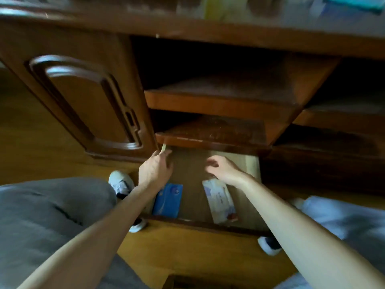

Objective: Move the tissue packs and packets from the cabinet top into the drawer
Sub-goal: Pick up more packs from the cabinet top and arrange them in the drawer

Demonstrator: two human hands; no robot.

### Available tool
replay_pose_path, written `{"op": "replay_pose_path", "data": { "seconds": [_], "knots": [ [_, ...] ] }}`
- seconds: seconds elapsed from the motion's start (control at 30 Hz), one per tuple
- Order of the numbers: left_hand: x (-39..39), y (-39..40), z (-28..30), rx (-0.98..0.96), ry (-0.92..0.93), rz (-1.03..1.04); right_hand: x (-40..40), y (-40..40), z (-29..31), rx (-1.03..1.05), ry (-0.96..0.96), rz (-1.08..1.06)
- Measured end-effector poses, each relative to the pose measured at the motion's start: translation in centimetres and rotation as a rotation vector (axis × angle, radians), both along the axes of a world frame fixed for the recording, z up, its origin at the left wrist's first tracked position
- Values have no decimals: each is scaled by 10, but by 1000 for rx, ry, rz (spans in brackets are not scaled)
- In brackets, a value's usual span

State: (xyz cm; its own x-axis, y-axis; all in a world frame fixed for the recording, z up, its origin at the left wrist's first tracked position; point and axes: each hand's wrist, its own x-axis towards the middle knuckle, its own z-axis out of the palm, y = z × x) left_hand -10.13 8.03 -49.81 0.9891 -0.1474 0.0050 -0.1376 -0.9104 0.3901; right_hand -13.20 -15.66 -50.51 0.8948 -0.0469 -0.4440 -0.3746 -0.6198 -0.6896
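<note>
Drawer stands pulled out at the bottom of the cabinet, and both your hands are down inside it. Two items already lie flat on its floor: a blue packet on the left side and a white tissue pack on the right, well apart from each other, both close to the drawer's near rail. Laid flat and spread out like that, they leave the back half free for more.

Your left hand reaches toward the back left corner, where a small pale object shows just at your fingertips; blur keeps me from saying whether that grip is clamped on it or only touching it. Your right hand hovers above the far end of the white pack with its grip apart, fingers loosely curled and holding nothing.

Up on the cabinet top some blurred pale and teal shapes are visible, too smeared to identify, so you likely have more to bring down.
</note>
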Motion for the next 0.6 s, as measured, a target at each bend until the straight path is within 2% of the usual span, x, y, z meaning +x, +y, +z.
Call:
{"op": "replay_pose_path", "data": {
  "seconds": [0.1, 0.23, 0.33, 0.4, 0.47, 0.6],
  "knots": [
    [13, -20, 73, -78, -274, -128, -5, -27, 59, -21, -183, -34],
    [39, -40, 190, -144, -754, -258, -9, -49, 165, 23, -487, -82],
    [63, -57, 268, -171, -947, -269, -4, -58, 244, -14, -728, -65],
    [85, -69, 301, -164, -933, -255, 8, -64, 283, -22, -836, -62],
    [113, -80, 319, -152, -833, -220, 31, -73, 308, -84, -878, -70],
    [169, -99, 314, -38, -562, -170, 97, -98, 323, -364, -813, -80]
  ]
}}
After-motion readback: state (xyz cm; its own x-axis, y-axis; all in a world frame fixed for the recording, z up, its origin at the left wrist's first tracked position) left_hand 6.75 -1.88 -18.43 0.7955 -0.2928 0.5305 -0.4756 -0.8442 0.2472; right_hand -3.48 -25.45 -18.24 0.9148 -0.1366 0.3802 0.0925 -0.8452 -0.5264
